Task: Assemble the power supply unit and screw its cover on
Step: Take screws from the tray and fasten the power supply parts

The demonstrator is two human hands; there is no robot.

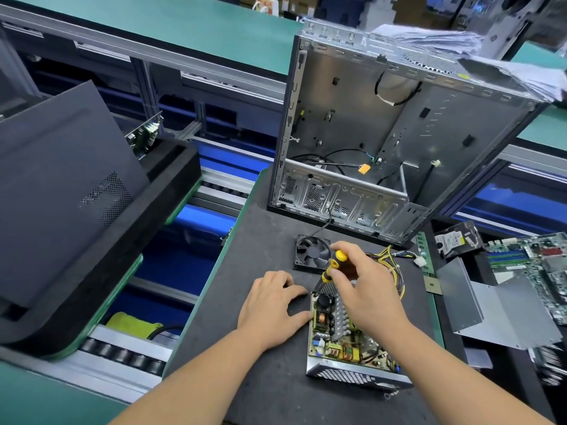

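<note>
The right hand (365, 289) gripped a screwdriver (333, 265) over the open PSU (346, 338); the left hand (270, 308), fingers spread, steadied its edge.

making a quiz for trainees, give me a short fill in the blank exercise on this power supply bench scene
1. The right hand grips a screwdriver whose handle is black and ____.
2. The power supply unit lies with its circuit board exposed, because its ____ is not on it.
3. The left hand rests on the mat to the ____ of the unit.
4. The loose black fan lies between the unit and the open computer ____.

Missing words: yellow; cover; left; case
</note>
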